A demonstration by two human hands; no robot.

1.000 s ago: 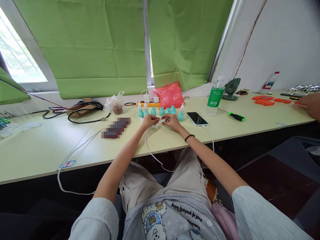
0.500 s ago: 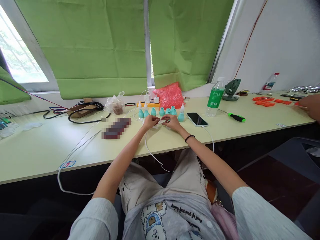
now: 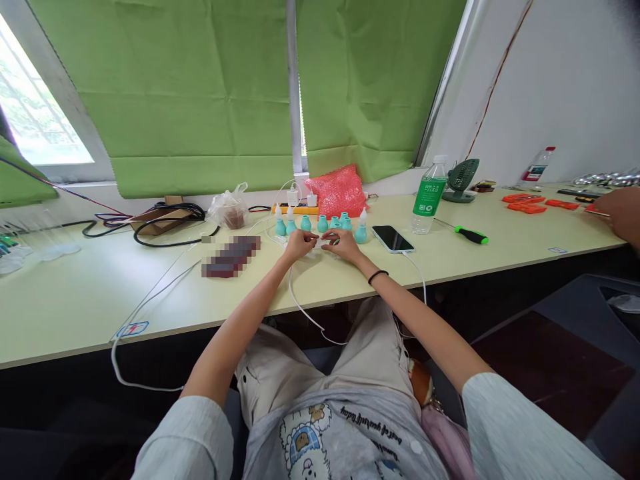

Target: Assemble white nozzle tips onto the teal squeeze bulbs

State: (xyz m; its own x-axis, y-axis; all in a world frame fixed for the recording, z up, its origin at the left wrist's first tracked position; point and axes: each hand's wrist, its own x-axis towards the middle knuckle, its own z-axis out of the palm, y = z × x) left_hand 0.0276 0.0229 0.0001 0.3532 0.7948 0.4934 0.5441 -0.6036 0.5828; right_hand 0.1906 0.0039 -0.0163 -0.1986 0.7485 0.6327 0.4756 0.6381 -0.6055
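On the table (image 3: 165, 283), two white-tipped teal bulbs (image 3: 281, 228) stand upright. Left hand (image 3: 300, 245): fingertips narrowed at a small translucent piece (image 3: 321, 244) between both hands. Right hand (image 3: 344, 245): fingers curled beside it. Actual grip: cannot be told.

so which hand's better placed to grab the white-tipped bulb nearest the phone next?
Right, I'd say: the right hand sits closest to that white-tipped bulb; the left hand is farther off, with the right between.
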